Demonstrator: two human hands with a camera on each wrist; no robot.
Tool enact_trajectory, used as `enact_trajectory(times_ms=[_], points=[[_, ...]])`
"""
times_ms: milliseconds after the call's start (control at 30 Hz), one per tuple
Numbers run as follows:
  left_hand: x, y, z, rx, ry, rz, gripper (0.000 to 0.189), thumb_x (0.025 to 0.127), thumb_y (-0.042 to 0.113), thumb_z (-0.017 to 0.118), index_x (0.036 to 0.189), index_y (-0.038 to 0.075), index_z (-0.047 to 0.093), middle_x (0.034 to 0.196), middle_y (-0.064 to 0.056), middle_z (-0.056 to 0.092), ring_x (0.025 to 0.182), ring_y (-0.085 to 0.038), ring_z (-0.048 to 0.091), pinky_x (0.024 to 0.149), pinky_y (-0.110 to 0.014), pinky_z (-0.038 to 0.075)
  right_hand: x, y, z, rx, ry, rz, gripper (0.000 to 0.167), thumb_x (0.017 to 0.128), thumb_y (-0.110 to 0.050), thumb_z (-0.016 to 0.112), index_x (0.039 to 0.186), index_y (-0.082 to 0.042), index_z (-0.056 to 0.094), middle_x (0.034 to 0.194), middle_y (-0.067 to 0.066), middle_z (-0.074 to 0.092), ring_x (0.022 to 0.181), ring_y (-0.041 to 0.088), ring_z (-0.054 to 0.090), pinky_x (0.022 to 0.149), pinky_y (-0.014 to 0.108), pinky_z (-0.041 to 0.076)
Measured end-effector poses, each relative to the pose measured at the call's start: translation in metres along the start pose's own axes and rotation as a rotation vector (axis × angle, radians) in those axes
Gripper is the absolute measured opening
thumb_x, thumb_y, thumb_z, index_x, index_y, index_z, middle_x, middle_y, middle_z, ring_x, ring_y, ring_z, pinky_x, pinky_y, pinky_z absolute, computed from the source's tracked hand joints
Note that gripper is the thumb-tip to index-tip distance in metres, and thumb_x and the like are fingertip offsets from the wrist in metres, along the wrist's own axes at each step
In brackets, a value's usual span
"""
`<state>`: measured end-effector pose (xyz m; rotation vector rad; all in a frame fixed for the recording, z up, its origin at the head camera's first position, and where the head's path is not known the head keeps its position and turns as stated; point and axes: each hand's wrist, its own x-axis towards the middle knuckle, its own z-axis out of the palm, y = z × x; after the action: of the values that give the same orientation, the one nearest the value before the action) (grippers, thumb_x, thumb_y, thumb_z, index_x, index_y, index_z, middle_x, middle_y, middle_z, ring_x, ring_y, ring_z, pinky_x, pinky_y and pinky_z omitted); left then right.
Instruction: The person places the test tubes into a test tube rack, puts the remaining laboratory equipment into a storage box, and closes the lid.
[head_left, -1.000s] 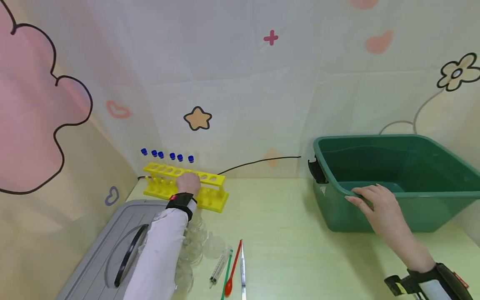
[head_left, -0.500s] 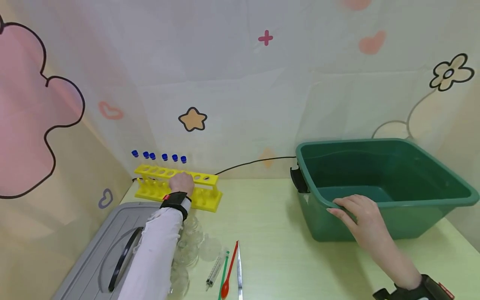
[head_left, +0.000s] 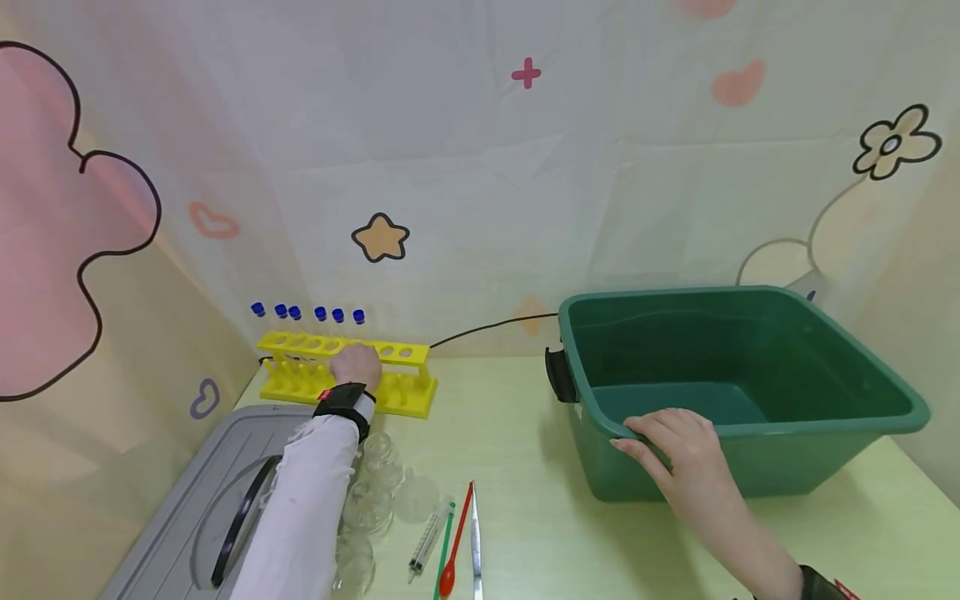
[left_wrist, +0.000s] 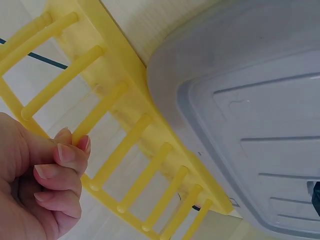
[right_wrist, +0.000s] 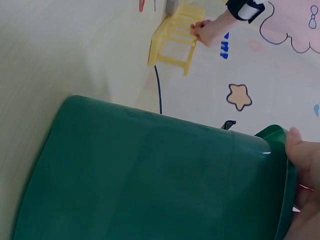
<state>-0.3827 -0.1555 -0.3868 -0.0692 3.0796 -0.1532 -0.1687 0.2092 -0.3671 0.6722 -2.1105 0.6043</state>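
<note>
My left hand (head_left: 356, 367) is at the middle of a yellow test tube rack (head_left: 411, 402) at the back left. In the left wrist view its thumb and fingertips pinch a yellow bar of that rack, the other fingers curled. My right hand (head_left: 678, 454) grips the near rim of a large green plastic tub (head_left: 772, 465), fingers over the edge and thumb outside. A black handle (head_left: 561, 375) hangs on the tub's left end. The tub's visible inside holds nothing. Several blue caps (head_left: 321, 313) show in a row above the rack.
A grey lid (head_left: 180, 500) with a black handle lies at the left, under the left sleeve. Beside it are several clear glass vessels (head_left: 367, 507), a syringe (head_left: 426, 543), a thin green stick (head_left: 446, 546), a red spoon-like tool (head_left: 454, 554) and metal tweezers (head_left: 476, 542). A patterned cloth stands behind.
The green tub has moved left and nearer to me, with my right hand on its rim. My left hand stays on the rack, which has hardly shifted; the head view has turned slightly.
</note>
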Motion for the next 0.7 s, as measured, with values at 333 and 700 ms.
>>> enact_trajectory(times_ms=[333,700], points=[[-0.002,-0.004,-0.001,-0.056,-0.013,-0.019,0.019,0.092,0.012,0.048,0.087,-0.001,0.061,0.065,-0.010,0.051,0.060,-0.023,0.052,0.050,-0.030,0.037,0.004,-0.027,0.010,-0.036,-0.031,-0.029,0.053,0.090,-0.051,0.040,0.085,-0.006,0.069,0.078,-0.003,0.062,0.071,0.017,0.057,0.072,0.035,0.040],[-0.009,-0.005,-0.015,-0.155,-0.045,-0.008,0.019,0.090,0.012,0.049,0.088,-0.002,0.061,0.065,-0.010,0.049,0.061,-0.025,0.052,0.051,-0.031,0.037,0.009,-0.048,0.024,-0.005,-0.030,-0.059,0.045,0.090,-0.046,0.046,0.085,-0.008,0.069,0.076,-0.003,0.063,0.067,0.014,0.059,0.063,0.032,0.044]])
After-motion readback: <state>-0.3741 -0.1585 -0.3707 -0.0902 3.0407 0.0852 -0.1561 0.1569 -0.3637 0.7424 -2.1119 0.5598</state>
